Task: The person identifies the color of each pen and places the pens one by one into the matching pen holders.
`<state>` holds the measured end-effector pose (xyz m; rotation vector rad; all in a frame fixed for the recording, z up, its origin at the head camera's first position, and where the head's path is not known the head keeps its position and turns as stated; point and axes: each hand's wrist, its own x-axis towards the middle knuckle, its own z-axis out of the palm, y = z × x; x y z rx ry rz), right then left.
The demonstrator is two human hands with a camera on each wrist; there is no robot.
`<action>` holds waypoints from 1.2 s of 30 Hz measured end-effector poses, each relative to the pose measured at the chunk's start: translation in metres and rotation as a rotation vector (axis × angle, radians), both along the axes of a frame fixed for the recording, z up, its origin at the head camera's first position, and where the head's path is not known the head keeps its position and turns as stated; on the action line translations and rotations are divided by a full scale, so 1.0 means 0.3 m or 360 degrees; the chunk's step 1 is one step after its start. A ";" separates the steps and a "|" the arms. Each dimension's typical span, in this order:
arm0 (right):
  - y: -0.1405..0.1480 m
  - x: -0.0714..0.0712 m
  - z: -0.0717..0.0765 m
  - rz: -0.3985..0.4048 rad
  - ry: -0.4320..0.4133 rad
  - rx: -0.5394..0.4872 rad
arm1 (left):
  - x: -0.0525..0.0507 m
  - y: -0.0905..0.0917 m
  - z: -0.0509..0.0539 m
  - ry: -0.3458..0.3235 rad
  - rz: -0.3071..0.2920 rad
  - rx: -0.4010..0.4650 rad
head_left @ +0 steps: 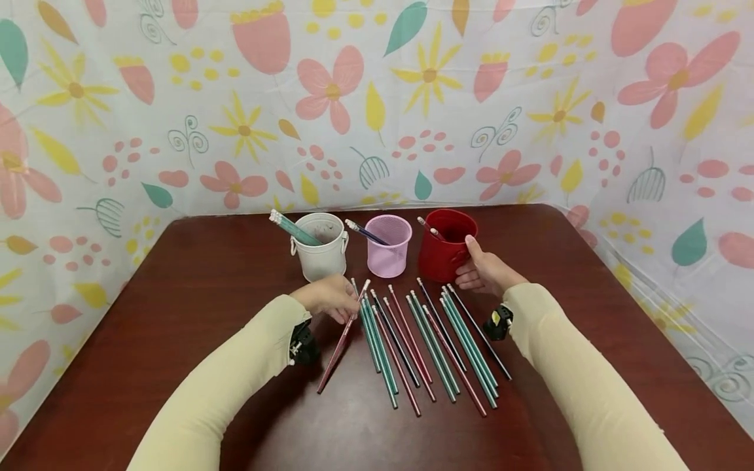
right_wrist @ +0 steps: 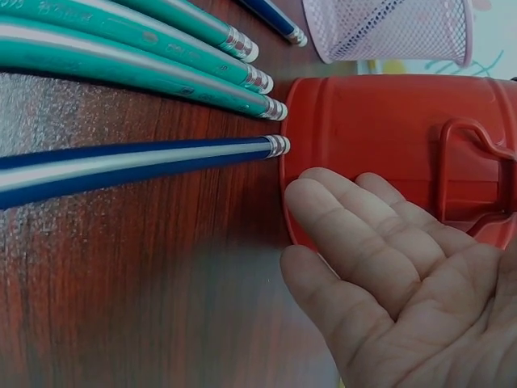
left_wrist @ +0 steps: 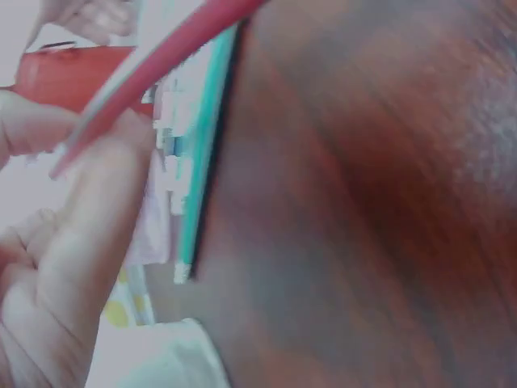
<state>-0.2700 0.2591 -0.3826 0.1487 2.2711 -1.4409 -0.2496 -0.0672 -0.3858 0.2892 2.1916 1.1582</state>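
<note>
My left hand (head_left: 331, 297) pinches a red pencil (head_left: 337, 356) near its eraser end; the pencil slants down toward the near side, left of a row of pencils. Blurred in the left wrist view, the same red pencil (left_wrist: 153, 69) lies between thumb and finger. My right hand (head_left: 487, 269) rests against the right side of the red bucket (head_left: 434, 260), thumb at the rim. In the right wrist view its fingers are loosely extended, palm showing, beside the red bucket (right_wrist: 371, 121). Two red pencils (head_left: 434, 233) lean inside that bucket.
Several green pencils (head_left: 471, 353), red pencils and dark blue pencils lie across the brown table (head_left: 235, 261). A white bucket (head_left: 323, 263) holds green pencils (head_left: 294, 229). Between the buckets, a pink mesh cup (head_left: 387, 260) holds dark blue pencils (head_left: 366, 232). Patterned cloth hangs behind.
</note>
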 end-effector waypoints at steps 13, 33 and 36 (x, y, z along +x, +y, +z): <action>-0.001 -0.011 0.009 0.0031 -0.0023 0.0003 | 0.008 -0.067 0.093 -0.0124 0.0102 0.0600; 0.056 -0.042 0.051 0.0111 -0.0220 -0.0162 | 0.008 -0.019 0.162 0.0174 0.0397 0.1084; 0.068 -0.048 0.056 0.0165 -0.0192 -0.0097 | 0.010 -0.008 0.169 0.0224 0.0392 0.1126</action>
